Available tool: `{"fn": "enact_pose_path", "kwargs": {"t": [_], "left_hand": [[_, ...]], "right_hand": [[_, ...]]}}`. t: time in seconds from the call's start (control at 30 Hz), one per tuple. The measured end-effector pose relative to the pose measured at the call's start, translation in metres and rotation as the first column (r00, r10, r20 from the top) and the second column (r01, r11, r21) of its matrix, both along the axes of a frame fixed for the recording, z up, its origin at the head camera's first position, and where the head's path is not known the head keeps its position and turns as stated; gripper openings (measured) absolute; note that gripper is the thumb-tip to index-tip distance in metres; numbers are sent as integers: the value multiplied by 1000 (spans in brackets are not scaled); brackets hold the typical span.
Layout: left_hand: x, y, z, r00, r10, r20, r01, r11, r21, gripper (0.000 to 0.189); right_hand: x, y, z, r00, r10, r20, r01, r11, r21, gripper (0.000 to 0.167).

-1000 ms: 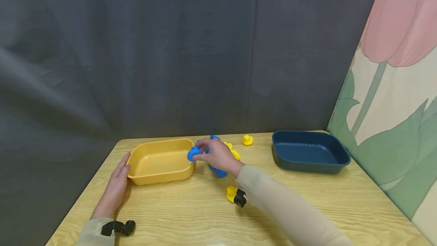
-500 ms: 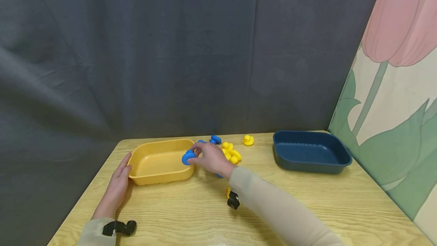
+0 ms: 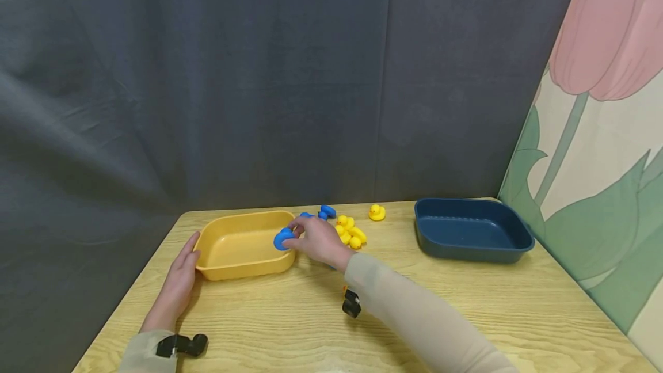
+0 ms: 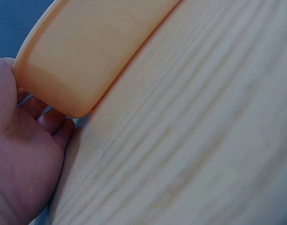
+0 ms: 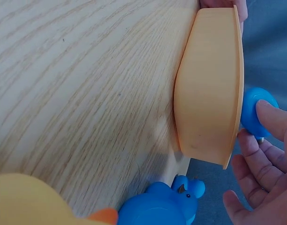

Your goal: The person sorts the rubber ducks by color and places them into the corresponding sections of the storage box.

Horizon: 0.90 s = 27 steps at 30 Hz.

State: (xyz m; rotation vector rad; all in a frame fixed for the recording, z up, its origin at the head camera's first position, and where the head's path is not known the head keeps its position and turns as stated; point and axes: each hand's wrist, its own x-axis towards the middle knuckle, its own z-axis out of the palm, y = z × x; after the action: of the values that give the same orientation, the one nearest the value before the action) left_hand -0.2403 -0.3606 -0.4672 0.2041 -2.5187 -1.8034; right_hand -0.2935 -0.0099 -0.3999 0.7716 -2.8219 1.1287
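Observation:
My right hand (image 3: 320, 239) pinches a blue rubber duck (image 3: 282, 239) between thumb and fingers, over the right end of a yellow plastic basin (image 3: 243, 271). In the right wrist view the held duck (image 5: 258, 112) shows just above the basin's rim. Against the basin's left end lies my left hand (image 3: 178, 281), its fingers extended along the outside wall. The left wrist view has that hand (image 4: 26, 154) at the basin's corner (image 4: 64, 89), some fingertips hidden behind it. Beyond my right hand is a pile of yellow rubber ducks (image 3: 348, 231) and blue rubber ducks (image 3: 326, 212), partly covered by the hand.
A dark blue basin (image 3: 472, 253) stands at the right of the wooden table (image 3: 269, 327). One yellow duck (image 3: 377, 212) sits apart near the back edge. Another yellow duck (image 5: 31, 201) is mostly hidden under my right forearm in the head view. A dark curtain (image 3: 290, 85) hangs behind.
My right hand has carried the blue duck a little left and down, over the basin's right rim, then nearly stopped. More of the pile shows now. My left hand stays in place.

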Motion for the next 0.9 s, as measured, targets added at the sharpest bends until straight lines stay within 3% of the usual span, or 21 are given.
{"fn": "enact_pose_path", "kwargs": {"t": [0.5,0.9], "left_hand": [[5,2,3,1000,8,-10,-8,999,-39,63],[2,2,0,1000,3,-27,-4,1000,-22,63]], "right_hand": [[1,-5,1,1000,15,0,-15,1000,7,42],[1,10,4,1000,19,17,-18,998,-63,50]]}}
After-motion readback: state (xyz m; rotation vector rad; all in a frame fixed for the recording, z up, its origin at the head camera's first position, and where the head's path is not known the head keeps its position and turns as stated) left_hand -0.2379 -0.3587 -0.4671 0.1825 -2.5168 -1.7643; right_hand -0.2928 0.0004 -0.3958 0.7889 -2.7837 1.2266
